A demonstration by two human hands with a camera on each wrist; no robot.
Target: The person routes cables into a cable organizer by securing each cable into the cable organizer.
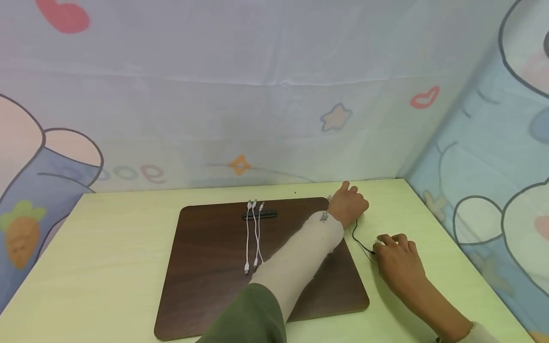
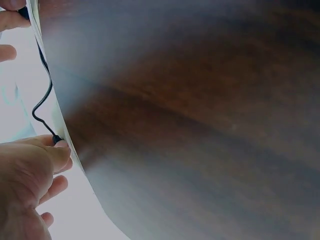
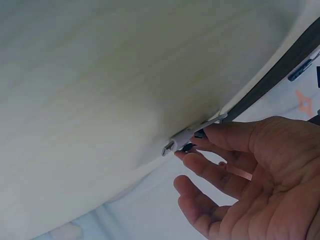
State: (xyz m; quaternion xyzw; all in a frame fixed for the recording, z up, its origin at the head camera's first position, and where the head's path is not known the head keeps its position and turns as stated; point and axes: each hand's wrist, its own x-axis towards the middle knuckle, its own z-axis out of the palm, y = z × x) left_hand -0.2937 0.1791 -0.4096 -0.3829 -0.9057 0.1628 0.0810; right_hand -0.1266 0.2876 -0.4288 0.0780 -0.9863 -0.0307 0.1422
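Observation:
Reaching over the board, my left hand [image 1: 348, 207] pinches one end of a short black cable [image 2: 49, 95] by its black plug. My right hand [image 1: 399, 259] pinches the plug at the cable's other end, on the pale table right of the board. The cable hangs in a loose curve between both hands. Right by the right fingertips lies a white cable's plug [image 3: 172, 144], its metal tip showing; whether the fingers touch it I cannot tell. Three white cables [image 1: 247, 238] lie side by side on the board, the rightmost partly behind my left sleeve.
The dark brown wood-grain board [image 1: 206, 295] lies on the pale yellow table [image 1: 107, 267]. Under the upper ends of the white cables is a thin black bar [image 1: 268, 214]. Printed cloth backdrops [image 1: 283, 128] stand along the table's back and right edges.

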